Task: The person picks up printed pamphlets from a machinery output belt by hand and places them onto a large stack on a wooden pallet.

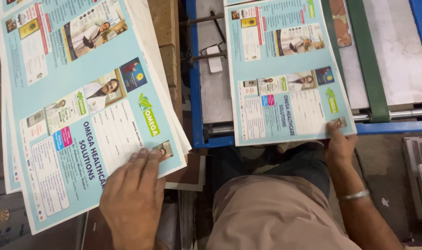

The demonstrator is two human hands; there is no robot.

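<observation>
The left hand (132, 194) lies palm down, fingers spread flat and slightly apart, pressing on the near corner of the top printed sheet (81, 106) of a stack (9, 153) at the person's left. It grips nothing; it only rests on the paper. The forearm comes up from the bottom edge of the view.

The right hand (338, 146) reaches forward with the arm stretched out, a metal bangle (354, 195) around the wrist. Its fingers are closed on the near right corner of a single sheet (285, 74), thumb on top, the other fingers hidden beneath the paper.

That single sheet lies on the flat bed of a machine with a blue frame (194, 92), its near edge overhanging the frame slightly. It is pale blue with small photographs and blocks of print, the same design as the stack's top sheet.

The stack holds many sheets; their edges fan out at left and right, too many to count. Two sheets show their full faces: one on the stack, one on the machine.

One green belt (368, 60) runs across the machine bed just right of the single sheet, passing over a metal roller (408, 113). The person's lap, in tan cloth (271, 213), fills the space between the two arms.
</observation>
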